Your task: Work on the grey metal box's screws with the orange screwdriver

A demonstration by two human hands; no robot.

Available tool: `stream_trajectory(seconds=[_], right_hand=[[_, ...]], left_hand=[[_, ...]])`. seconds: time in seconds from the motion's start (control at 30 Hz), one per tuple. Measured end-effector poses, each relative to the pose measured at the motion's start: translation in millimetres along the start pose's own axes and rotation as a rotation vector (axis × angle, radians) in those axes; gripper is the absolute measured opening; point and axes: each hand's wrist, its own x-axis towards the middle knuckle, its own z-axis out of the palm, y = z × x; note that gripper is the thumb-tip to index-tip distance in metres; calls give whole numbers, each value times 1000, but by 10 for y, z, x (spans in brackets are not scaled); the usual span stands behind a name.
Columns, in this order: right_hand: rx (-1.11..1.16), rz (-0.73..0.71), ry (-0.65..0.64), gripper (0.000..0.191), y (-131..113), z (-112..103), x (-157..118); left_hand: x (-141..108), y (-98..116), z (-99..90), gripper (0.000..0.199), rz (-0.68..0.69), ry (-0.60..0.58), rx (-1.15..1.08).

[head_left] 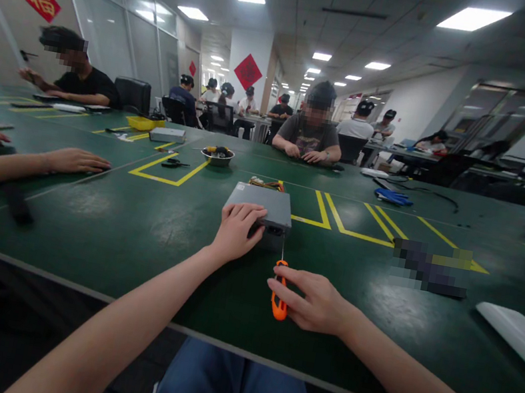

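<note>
A grey metal computer power supply [266, 200] lies on the green table, its power socket [275, 231] facing me. Behind it shows a bundle of coloured cables [266, 183]. My left hand [239, 230] rests over the box's left front part, fingers on its top and thumb at the front face, gripping it. In my right hand [312, 300] is a screwdriver [280, 291] with an orange and black handle, held between thumb and fingers. Its thin shaft points up at the right end of the box's front face; whether the tip touches a screw is too small to tell.
On the green table [160, 229] stand a metal bowl [217, 156] of small parts, a yellow tray [144, 123] and a white device [521, 340]. Blue gloves [393, 196] lie far right. Another person's hand [76, 162] rests at left. A person [312, 131] sits opposite.
</note>
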Motion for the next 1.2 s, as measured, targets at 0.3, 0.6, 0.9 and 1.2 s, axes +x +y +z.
stream_trajectory(seconds=[0.3,0.6,0.9,1.2], right_hand=[[45,138,246,21,-18,105,-60],[7,146,141,33,-53,-58,-66],[54,276,335,36,-20,-55,-72],[51,223,204,34,-34,-88,-81]], left_hand=[[-1,9,-5,28,-3,9,-5],[3,14,-6,29,-9,-6,14],[4,14,-11,27,-2,-2,9],[3,9,-4,28,-2,-1,12]])
